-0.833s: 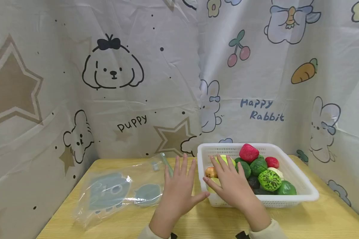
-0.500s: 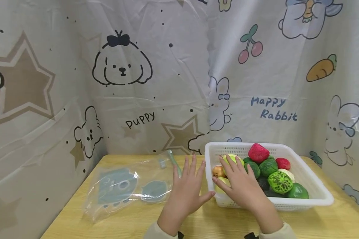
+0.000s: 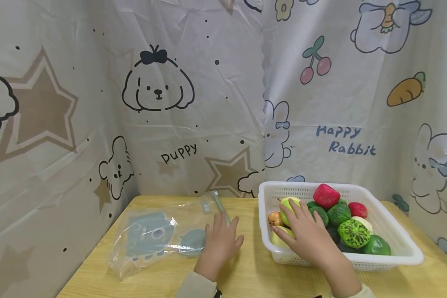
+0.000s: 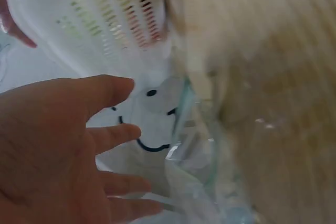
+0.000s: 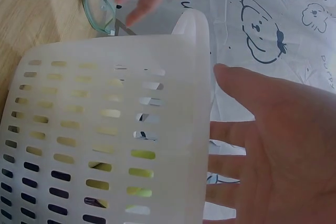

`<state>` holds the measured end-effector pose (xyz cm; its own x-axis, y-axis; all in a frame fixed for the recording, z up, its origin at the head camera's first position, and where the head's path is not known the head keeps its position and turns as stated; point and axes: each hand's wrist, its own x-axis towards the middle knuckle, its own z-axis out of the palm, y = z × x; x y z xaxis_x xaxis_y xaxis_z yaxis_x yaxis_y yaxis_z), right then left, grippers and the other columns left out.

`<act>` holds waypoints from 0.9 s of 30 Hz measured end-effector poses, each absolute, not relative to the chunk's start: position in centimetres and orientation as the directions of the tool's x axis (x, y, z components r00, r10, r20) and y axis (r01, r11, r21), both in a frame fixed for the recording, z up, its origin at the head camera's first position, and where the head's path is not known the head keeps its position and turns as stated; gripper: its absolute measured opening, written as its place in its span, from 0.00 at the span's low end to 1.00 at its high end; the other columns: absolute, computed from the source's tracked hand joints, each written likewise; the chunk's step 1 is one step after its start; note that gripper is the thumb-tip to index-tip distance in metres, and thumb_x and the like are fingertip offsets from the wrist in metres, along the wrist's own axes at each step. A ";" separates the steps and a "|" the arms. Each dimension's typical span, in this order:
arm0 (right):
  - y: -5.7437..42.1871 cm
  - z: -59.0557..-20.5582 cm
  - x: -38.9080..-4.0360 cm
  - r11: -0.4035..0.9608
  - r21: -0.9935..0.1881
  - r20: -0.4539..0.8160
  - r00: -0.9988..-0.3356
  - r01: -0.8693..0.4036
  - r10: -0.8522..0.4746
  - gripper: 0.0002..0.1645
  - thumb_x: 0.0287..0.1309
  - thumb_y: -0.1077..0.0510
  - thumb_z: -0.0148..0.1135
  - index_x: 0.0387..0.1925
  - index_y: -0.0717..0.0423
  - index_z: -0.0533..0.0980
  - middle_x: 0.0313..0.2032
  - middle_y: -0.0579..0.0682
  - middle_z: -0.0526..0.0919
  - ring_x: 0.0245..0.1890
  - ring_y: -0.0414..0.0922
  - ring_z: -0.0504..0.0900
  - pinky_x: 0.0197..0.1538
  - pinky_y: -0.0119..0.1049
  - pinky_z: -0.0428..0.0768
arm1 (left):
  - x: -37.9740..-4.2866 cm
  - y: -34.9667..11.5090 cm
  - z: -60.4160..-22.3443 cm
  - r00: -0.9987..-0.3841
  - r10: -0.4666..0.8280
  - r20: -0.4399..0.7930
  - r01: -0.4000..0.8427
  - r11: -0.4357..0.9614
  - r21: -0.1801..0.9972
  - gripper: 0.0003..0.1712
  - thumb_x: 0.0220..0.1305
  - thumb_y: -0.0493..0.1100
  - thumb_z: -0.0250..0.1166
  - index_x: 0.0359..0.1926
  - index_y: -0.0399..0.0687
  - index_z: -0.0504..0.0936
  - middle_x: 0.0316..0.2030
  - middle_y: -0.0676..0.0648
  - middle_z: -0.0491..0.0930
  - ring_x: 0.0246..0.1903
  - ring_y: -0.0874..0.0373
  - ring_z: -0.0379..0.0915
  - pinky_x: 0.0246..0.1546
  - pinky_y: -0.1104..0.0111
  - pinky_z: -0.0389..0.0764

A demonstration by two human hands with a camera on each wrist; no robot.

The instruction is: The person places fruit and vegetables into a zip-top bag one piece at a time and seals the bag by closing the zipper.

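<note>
In the head view my left hand [image 3: 220, 241] spreads its fingers over the right end of a clear zip bag [image 3: 182, 211] printed with blue-grey cartoon shapes. The bag's green slider strip [image 3: 221, 206] runs just beyond my fingertips. My right hand [image 3: 310, 232] reaches over the front left part of a white plastic basket [image 3: 402, 244], fingers spread, near a yellow-green fruit [image 3: 285, 212]. In the right wrist view its fingers are partly hidden behind the basket's rim [image 5: 197, 108]. Neither hand holds anything.
Inside the basket lie several fruits and vegetables, including a red one [image 3: 325, 195], a spotted green one [image 3: 354, 233], a dark green one [image 3: 377, 246] and a small orange-brown one [image 3: 275, 218]. A cartoon-printed cloth [image 3: 193, 136] stands behind the wooden table [image 3: 242, 277].
My left hand has moved left and down, away from the basket, and now overlaps the bag. The right hand stays over the basket's left end. The head view has shifted, so the scene sits farther right.
</note>
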<state>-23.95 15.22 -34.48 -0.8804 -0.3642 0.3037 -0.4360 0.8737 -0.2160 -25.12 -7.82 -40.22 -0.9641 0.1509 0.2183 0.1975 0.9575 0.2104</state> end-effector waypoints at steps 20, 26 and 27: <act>16.0 -35.6 -24.2 0.864 -0.304 0.218 -0.912 -0.402 -0.348 0.36 0.69 0.43 0.62 0.70 0.56 0.70 0.72 0.65 0.65 0.74 0.66 0.59 0.68 0.75 0.57 | -26.1 -9.5 -42.8 -0.933 -0.141 0.331 -0.011 0.931 0.364 0.23 0.49 0.25 0.71 0.49 0.31 0.79 0.41 0.33 0.76 0.29 0.42 0.78 0.25 0.53 0.84; 16.1 -35.2 -24.4 0.870 -0.289 0.227 -0.911 -0.400 -0.344 0.36 0.68 0.43 0.63 0.70 0.57 0.70 0.71 0.65 0.66 0.72 0.65 0.63 0.67 0.74 0.60 | -26.2 -10.4 -41.5 -0.949 -0.091 0.303 0.014 0.945 0.328 0.10 0.48 0.28 0.69 0.35 0.34 0.80 0.35 0.35 0.77 0.32 0.42 0.76 0.27 0.52 0.83; 16.1 -35.0 -24.5 0.871 -0.284 0.235 -0.910 -0.400 -0.342 0.36 0.68 0.43 0.63 0.70 0.57 0.71 0.71 0.65 0.67 0.71 0.66 0.64 0.67 0.73 0.61 | -26.1 -10.4 -41.0 -0.954 -0.079 0.290 0.019 0.946 0.322 0.07 0.50 0.29 0.69 0.32 0.34 0.81 0.34 0.36 0.77 0.32 0.43 0.75 0.27 0.52 0.83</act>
